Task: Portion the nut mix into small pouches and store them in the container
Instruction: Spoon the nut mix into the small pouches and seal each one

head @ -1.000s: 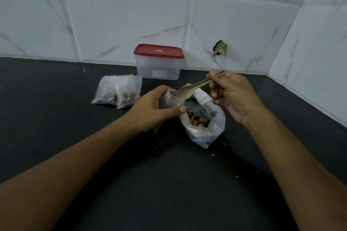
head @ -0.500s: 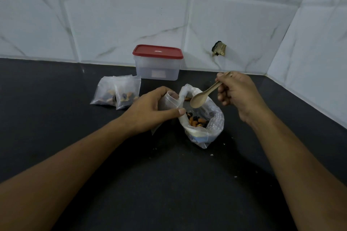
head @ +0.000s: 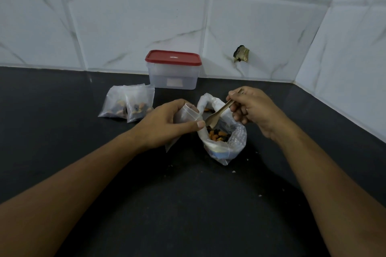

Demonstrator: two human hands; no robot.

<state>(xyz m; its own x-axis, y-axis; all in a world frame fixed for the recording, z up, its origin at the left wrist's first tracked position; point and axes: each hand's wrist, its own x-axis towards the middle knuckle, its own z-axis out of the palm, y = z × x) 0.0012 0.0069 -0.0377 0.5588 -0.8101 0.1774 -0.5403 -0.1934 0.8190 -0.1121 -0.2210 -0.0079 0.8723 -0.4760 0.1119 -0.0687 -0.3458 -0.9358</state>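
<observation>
My left hand (head: 167, 123) grips a small clear pouch (head: 186, 113) with its mouth held open, just left of the big plastic bag of nut mix (head: 231, 142). My right hand (head: 250, 108) holds a wooden spoon (head: 217, 113) whose bowl points down into the big bag, just above the nuts (head: 218, 134). Two filled pouches (head: 128, 105) lie side by side on the black counter to the left. The clear container with a red lid (head: 173, 70) stands shut against the tiled wall.
The black counter (head: 188, 204) meets white tiled walls at the back and right, forming a corner. A small broken hole (head: 241, 54) shows in the back wall. A few crumbs (head: 233, 171) lie in front of the big bag.
My right hand has swung the spoon away from the small pouch's mouth and lowered its bowl into the big bag. My left hand has kept hold of the pouch.
</observation>
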